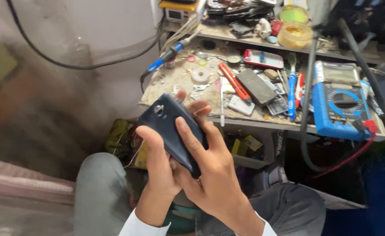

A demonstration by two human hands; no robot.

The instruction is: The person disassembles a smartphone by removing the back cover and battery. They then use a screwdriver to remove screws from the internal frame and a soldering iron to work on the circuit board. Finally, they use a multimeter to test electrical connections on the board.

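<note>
You hold dark phone [171, 129] back-up over lap, just off table [175, 81] edge. Left hand [159, 168] wraps its side, thumb on back; right hand [210, 172] clamps lower end, steadying. Blue multimeter [338, 107], orange knife [235, 82] within reach on table.

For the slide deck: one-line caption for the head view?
Both hands grip a dark phone back-up before a cluttered workbench.

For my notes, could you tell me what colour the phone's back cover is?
Dark navy phone, seen in the head view.
</note>
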